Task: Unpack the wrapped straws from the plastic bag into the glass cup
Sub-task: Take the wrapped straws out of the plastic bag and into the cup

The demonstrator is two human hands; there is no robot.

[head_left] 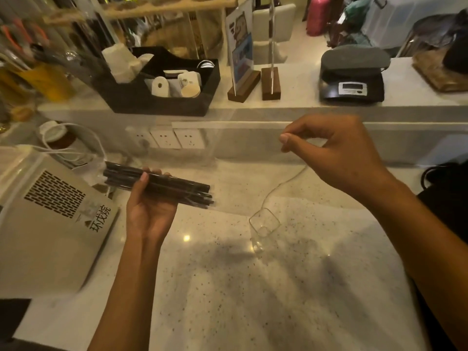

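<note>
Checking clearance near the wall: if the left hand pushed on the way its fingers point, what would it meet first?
Probably the white cable and lidded jar beyond the left hand; depth is unclear.

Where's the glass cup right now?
In the head view, the glass cup stands empty on the speckled countertop, right of centre, below the right hand and right of the straws held in the left hand.

Hands (149,198) (336,153) raised, both gripping
</note>
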